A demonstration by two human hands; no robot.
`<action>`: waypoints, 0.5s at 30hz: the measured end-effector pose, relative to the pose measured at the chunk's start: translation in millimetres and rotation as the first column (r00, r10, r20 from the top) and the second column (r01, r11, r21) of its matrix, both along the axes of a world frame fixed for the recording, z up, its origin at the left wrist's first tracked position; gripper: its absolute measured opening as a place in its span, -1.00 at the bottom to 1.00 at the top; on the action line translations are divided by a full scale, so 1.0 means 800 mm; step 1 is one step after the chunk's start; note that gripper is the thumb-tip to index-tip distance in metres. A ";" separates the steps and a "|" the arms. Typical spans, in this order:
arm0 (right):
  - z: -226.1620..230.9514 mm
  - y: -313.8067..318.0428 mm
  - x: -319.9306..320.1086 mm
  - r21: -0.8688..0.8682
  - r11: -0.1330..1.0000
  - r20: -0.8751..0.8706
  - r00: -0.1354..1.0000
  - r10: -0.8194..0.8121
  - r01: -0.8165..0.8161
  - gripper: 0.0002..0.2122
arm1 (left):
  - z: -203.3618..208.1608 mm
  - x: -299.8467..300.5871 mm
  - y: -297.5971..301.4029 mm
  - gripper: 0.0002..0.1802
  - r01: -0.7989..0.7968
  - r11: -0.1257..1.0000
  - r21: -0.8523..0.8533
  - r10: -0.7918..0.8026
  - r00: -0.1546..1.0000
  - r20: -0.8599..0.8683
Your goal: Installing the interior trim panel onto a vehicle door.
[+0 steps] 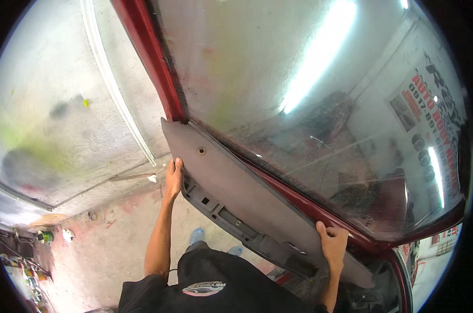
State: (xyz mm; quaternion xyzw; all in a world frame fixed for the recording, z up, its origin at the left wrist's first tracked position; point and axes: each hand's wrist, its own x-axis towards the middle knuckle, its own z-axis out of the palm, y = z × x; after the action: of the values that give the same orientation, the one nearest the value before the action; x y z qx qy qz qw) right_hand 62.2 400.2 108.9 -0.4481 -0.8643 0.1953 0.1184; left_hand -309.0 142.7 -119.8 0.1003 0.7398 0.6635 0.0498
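A long grey-brown car door trim panel [236, 172] lies slantwise in front of me, from upper left to lower right. It rests along the lower edge of the window in a red car door [166, 68]. My left hand [174, 179] is closed on the panel's near-left edge, with the thumb on its face and the fingers partly hidden. Farther right, my right hand [333, 242] grips the panel near its right end, its thumb over the far edge. A round hole shows in the panel's upper left part, and the near side has a dark moulded section with square openings.
The window glass [299, 130] fills the upper right and reflects bright tube lights. A paint-stained wall [64, 104] stands at left above a concrete floor [106, 240]. Cans and clutter [30, 276] sit at lower left. Dark car interior [372, 300] shows at lower right.
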 end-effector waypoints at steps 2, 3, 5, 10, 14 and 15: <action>-0.004 -0.009 0.003 -0.060 0.998 -0.077 0.997 0.018 -0.023 -0.47 | -0.001 -0.007 -0.002 -0.28 0.063 0.998 -0.018 -0.063 0.998 -0.011; -0.014 -0.003 0.009 -0.061 0.997 -0.073 0.997 0.033 -0.037 -0.48 | 0.011 -0.004 -0.003 -0.27 0.079 0.995 -0.055 -0.081 0.996 -0.045; -0.024 -0.001 0.013 -0.075 0.997 -0.083 0.996 0.008 -0.015 -0.49 | 0.016 -0.009 -0.007 -0.27 0.162 0.982 -0.100 -0.163 0.987 0.002; -0.034 0.003 0.014 -0.096 0.995 -0.098 0.995 0.005 -0.015 -0.49 | 0.016 -0.010 -0.019 -0.27 0.167 0.969 -0.185 -0.170 0.985 -0.004; -0.031 0.006 0.012 -0.065 0.998 -0.098 0.995 0.004 -0.010 -0.48 | 0.023 -0.007 -0.011 -0.27 0.105 0.967 -0.230 -0.131 0.986 -0.099; -0.030 0.007 0.011 -0.056 0.998 -0.084 0.996 -0.003 -0.002 -0.47 | 0.029 -0.003 -0.009 -0.29 0.044 0.958 -0.283 -0.097 0.980 -0.176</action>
State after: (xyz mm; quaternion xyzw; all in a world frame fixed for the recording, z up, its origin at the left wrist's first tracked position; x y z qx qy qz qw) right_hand 71.2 405.4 85.0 -0.4428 -0.8527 0.2380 0.1423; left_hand -311.3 135.8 -96.3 0.1809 0.8227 0.5387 0.0170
